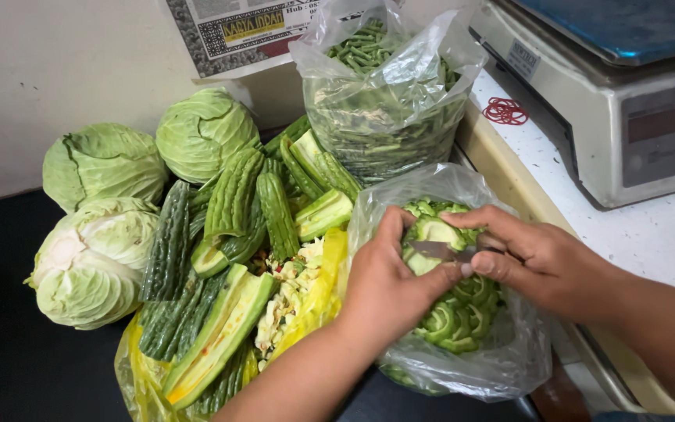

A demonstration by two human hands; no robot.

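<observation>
Both hands meet over an open clear plastic bag (509,359) half full of sliced bitter gourd (462,316). The left hand (388,285) is closed around a piece of bitter gourd (431,232), thumb pressed against its cut face. The right hand (529,254), just beside it, grips a small knife (439,251) whose blade lies across that piece, between the two thumbs. The cut slices sit directly below both hands inside the bag. Left of the left hand lie whole and halved bitter gourds (232,199) on a yellow plastic sheet (314,301), with three cabbages (99,234) beyond. Behind the hands stands a bag of cut green beans (384,109); beyond the right hand, a weighing scale (603,101).
</observation>
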